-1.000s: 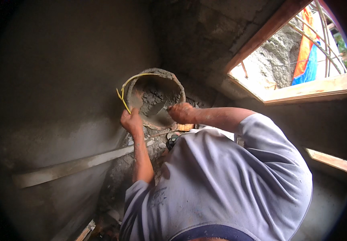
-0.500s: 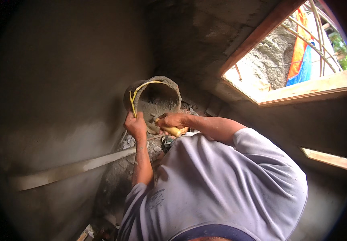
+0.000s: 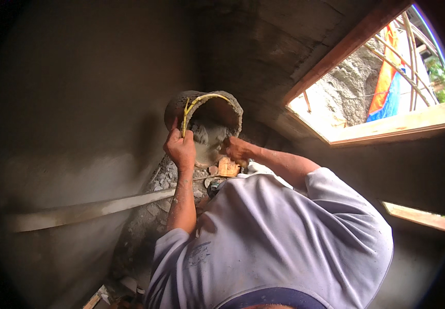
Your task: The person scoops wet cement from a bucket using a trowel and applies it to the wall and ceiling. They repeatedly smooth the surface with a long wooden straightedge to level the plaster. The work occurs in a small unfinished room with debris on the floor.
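- Dim grey walls (image 3: pixel 78 108) closed in around the corner I was watching, with daylight coming through a wood-framed window opening (image 3: pixel 387 134) at the upper right.
- Just ahead of both hands, the bucket (image 3: pixel 173 109) lay tipped, its crusted mouth turned toward the wearer and a grey wet mix (image 3: pixel 208 135) inside.
- On the near left side of the mouth, I saw the left hand (image 3: pixel 181 149) gripping the rim together with the yellow handle (image 3: pixel 213 95), one finger stretched up along the outer wall.
- At the lower right of the mouth, the right hand (image 3: pixel 237 150) was curled into a fist on a tool; fingers and blur hid its shape from me.
- Deep shadow swallowed the far inside of the bucket, and I could not tell what it rested on.
- Across the bottom of my view, the wearer's grey shirt (image 3: pixel 284 232) covered much of the floor.
- Broken rubble (image 3: pixel 163 177) spread below the left hand, and an orange-brown block (image 3: pixel 228 167) sat just under the right one.
- Along the left, a long pale board (image 3: pixel 94 210) ran toward the left forearm.
- Outside, I made out an orange and blue tarp (image 3: pixel 385 85), thin poles and a rough grey mass, partly washed out by glare.
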Demonstrator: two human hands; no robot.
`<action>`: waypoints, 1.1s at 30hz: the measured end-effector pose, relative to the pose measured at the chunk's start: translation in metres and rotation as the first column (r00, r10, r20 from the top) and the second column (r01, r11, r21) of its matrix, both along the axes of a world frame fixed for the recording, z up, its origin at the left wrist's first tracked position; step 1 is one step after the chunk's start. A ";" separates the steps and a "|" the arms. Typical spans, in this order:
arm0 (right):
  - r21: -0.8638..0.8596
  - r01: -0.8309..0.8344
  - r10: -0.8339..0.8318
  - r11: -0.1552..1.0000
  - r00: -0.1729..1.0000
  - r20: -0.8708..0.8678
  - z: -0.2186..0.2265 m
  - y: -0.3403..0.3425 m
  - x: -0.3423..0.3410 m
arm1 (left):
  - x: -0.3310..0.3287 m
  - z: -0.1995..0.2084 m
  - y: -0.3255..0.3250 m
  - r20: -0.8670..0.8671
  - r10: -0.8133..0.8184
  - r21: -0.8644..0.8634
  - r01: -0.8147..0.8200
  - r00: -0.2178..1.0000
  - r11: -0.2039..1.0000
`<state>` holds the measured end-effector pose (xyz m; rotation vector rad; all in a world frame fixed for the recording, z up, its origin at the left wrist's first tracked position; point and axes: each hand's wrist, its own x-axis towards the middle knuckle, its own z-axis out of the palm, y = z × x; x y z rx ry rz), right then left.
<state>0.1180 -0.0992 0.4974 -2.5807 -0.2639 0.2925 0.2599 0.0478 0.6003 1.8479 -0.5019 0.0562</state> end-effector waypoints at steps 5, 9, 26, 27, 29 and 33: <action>0.690 0.718 -0.093 0.090 0.696 -0.712 0.063 0.043 0.019 | -0.006 -0.004 0.028 -0.238 0.087 0.093 -0.067 0.967 0.993; 0.772 0.628 -0.133 0.101 0.777 -0.615 0.082 0.038 0.026 | -0.003 -0.007 0.054 -0.347 0.192 -0.104 -0.241 0.918 0.965; -0.230 0.375 -0.439 0.898 0.800 -0.410 0.097 -0.004 0.030 | 0.017 -0.102 0.082 -0.688 0.404 0.038 -0.526 0.603 0.850; -0.224 0.340 -0.408 0.913 0.772 -0.488 0.119 0.001 0.034 | 0.018 -0.120 0.092 -0.698 0.402 0.040 -0.528 0.593 0.848; -0.087 0.234 -0.248 0.968 0.868 -0.429 0.112 0.001 0.028 | 0.020 -0.139 0.101 -0.752 0.330 -0.101 -0.594 0.570 0.798; 0.444 0.116 0.119 0.888 0.876 -0.468 0.158 -0.035 0.026 | 0.027 -0.187 0.131 -0.785 0.193 -0.278 -0.614 0.588 0.738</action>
